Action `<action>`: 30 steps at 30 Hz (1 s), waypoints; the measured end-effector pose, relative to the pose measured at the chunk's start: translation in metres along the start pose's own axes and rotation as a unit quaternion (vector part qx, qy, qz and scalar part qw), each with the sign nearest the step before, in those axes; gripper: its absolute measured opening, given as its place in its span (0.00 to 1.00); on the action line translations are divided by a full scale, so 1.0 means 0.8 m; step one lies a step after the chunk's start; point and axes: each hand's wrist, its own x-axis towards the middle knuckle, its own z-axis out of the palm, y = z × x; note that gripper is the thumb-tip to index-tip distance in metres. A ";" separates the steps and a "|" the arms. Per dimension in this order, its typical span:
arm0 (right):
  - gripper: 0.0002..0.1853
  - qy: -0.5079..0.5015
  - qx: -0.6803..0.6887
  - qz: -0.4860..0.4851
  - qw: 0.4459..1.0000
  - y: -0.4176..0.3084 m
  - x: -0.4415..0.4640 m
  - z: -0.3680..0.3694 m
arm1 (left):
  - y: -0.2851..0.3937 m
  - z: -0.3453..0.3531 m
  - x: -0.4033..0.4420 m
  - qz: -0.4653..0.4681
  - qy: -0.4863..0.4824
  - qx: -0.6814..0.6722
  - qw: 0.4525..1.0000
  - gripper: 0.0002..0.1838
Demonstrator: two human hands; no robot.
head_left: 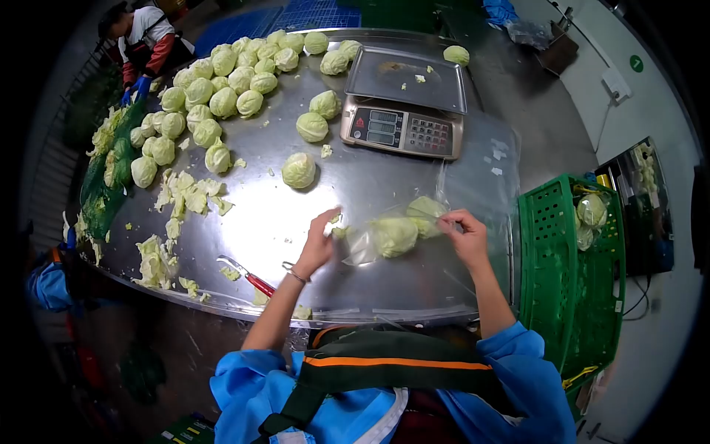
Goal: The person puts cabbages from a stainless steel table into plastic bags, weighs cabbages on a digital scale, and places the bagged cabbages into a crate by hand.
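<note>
Two cabbages, a nearer one (395, 236) and one by my right hand (426, 214), lie side by side on the steel table, with a clear plastic bag (361, 247) around them. My right hand (466, 235) pinches the thin film of the bag at its right end. To the left of the bag is my left hand (318, 240), fingers curved and apart, with a small leaf scrap (337, 219) near the fingertips. A knife with a red handle (260, 284) rests by my left forearm. Beyond my left hand sits a single cabbage (299, 170).
A digital scale (403, 129) stands at the back, leaf bits on its pan. Many cabbages (223, 102) and trimmed leaves (194, 194) cover the left side. Green crates (547, 274) stand at right, bagged cabbages (592, 211) in one. A co-worker (148, 44) handles a green net (122, 163).
</note>
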 end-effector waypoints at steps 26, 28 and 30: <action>0.09 0.251 0.033 -0.041 0.967 -0.031 -0.036 0.052 | 0.089 0.011 0.018 -0.117 0.238 -0.335 0.904 0.09; 0.10 0.231 0.021 0.005 0.973 -0.021 -0.064 0.069 | 0.066 0.015 -0.009 -0.160 0.226 -0.311 0.909 0.10; 0.10 0.192 0.009 0.058 0.980 -0.016 -0.088 0.082 | 0.040 0.019 -0.036 -0.202 0.222 -0.303 0.904 0.11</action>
